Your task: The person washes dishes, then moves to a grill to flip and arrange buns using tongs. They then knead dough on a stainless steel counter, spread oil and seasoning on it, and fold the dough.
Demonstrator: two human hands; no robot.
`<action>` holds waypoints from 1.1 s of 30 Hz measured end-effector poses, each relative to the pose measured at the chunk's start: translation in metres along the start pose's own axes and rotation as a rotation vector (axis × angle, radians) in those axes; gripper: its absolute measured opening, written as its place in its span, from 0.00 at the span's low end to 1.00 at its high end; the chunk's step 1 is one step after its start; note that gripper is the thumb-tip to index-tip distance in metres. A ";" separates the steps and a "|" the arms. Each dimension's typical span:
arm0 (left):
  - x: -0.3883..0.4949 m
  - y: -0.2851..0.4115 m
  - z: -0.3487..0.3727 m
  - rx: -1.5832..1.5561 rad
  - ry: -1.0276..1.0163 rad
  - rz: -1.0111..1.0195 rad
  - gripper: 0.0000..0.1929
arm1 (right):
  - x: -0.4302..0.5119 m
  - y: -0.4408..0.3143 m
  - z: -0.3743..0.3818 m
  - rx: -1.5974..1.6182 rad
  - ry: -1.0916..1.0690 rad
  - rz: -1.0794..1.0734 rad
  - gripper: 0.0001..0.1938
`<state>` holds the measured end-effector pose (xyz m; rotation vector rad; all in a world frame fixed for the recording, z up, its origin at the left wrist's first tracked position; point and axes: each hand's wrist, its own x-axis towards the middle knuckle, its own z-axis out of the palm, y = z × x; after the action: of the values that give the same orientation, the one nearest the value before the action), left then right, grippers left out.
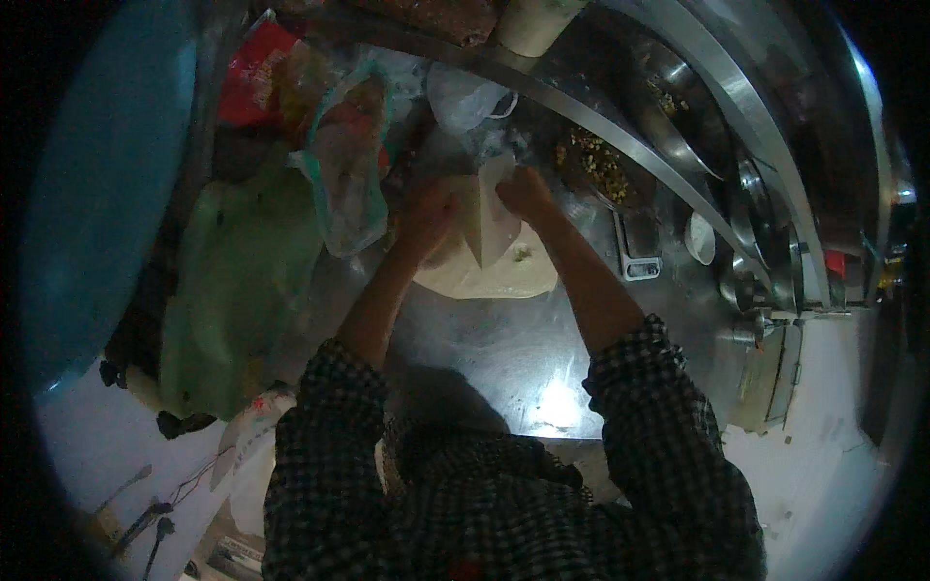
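Both my hands are over a pale, flat, rounded sheet (472, 283), which looks like dough, on a shiny metal worktop (465, 334). My left hand (434, 210) is at its upper left, blurred and dim. My right hand (524, 192) has its fingers closed on the edge of a thin, whitish translucent sheet (500, 210) that stands up between the hands. A small greenish bit lies on the pale sheet near its right side. What my left fingers grip is hard to make out.
A clear plastic bag (349, 174) lies to the left, beside a green cloth or sheet (240, 290). Upper right is a dish of chopped filling (599, 167), with a metal-handled tool (641, 267) below it. A metal shelf edge (617, 127) curves above, and a white bowl (700, 238) stands right.
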<state>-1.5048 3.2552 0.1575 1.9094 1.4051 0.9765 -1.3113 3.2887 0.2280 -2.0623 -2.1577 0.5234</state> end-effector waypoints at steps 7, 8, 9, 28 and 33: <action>0.065 -0.013 0.038 0.200 -0.147 0.149 0.12 | -0.009 -0.024 0.022 0.189 0.111 0.459 0.10; 0.068 -0.015 0.041 0.208 -0.162 0.167 0.11 | -0.009 -0.027 0.025 0.082 0.193 0.396 0.13; 0.072 -0.015 0.043 0.224 -0.204 0.168 0.11 | -0.011 -0.026 0.025 0.086 0.217 0.376 0.13; 0.043 -0.023 0.020 0.157 -0.175 0.171 0.11 | -0.001 0.008 0.031 0.211 0.003 0.165 0.18; 0.030 -0.019 -0.005 0.174 -0.001 0.295 0.12 | 0.009 0.001 0.044 0.136 0.017 0.105 0.21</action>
<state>-1.5135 3.2892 0.1516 2.2939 1.2662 1.0133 -1.3243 3.2899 0.1853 -2.1060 -1.9542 0.6426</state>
